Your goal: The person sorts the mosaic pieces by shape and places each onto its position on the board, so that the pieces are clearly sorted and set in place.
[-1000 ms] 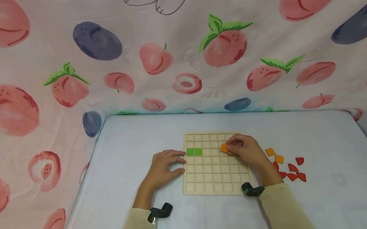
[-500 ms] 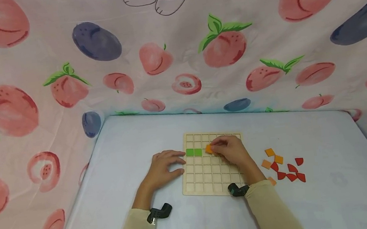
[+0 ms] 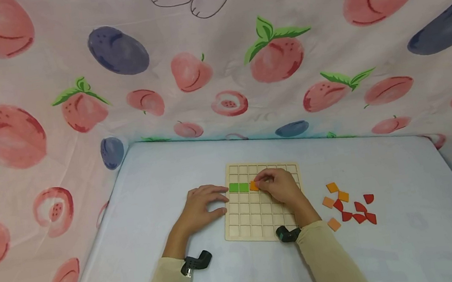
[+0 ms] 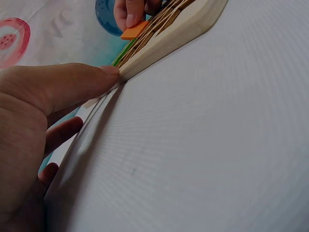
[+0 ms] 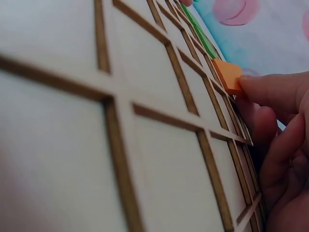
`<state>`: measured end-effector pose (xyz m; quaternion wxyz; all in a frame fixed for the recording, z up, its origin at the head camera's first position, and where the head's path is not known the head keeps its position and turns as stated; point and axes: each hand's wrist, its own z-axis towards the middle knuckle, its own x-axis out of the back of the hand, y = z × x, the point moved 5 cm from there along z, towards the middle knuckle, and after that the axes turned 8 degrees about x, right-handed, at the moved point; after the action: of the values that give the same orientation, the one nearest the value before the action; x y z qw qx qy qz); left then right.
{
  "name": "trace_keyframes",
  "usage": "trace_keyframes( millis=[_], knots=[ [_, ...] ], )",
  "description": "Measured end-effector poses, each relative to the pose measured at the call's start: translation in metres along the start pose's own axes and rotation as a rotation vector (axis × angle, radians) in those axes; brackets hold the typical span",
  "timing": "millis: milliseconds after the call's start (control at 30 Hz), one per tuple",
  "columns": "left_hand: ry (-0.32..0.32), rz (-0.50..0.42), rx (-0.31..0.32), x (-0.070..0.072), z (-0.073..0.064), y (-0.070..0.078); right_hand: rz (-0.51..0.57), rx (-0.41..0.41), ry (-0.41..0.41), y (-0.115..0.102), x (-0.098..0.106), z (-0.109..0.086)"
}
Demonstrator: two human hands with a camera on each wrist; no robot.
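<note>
A wooden grid board lies on the table, with two green square tiles side by side in its third row from the top, at the left. My right hand pinches an orange square tile between thumb and fingers, just right of the green tiles. In the right wrist view that tile is tilted, one edge at the grid beside the green. My left hand rests at the board's left edge, fingers relaxed; its thumb touches the board's side in the left wrist view.
Right of the board lie several loose orange square tiles and several red quarter-round pieces. A white cloth covers the table. A fruit-printed curtain rises behind it and at both sides.
My right hand has carried the orange tile leftward across the board and lowered it beside the green tiles. Loose orange tiles under the right arm have come into sight. My left hand stays put.
</note>
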<state>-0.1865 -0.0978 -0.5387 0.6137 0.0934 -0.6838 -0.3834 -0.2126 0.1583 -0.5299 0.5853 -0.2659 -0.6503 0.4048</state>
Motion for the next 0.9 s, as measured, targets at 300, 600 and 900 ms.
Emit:
trace_keyframes(
  millis=[300, 600, 900],
  knots=[
    [0.008, -0.006, -0.015, 0.0001, 0.0003, -0.0003, -0.019, 0.025, -0.023, -0.0010, 0.0004, 0.0006],
    [-0.001, -0.013, -0.006, -0.0003, 0.0002, -0.0010, -0.035, 0.021, -0.032, -0.0012, 0.0003, 0.0003],
    [0.000, -0.022, -0.007, 0.0009, 0.0000, 0.0006, -0.099, 0.032, -0.009, -0.0038, 0.0003, 0.0005]
  ],
)
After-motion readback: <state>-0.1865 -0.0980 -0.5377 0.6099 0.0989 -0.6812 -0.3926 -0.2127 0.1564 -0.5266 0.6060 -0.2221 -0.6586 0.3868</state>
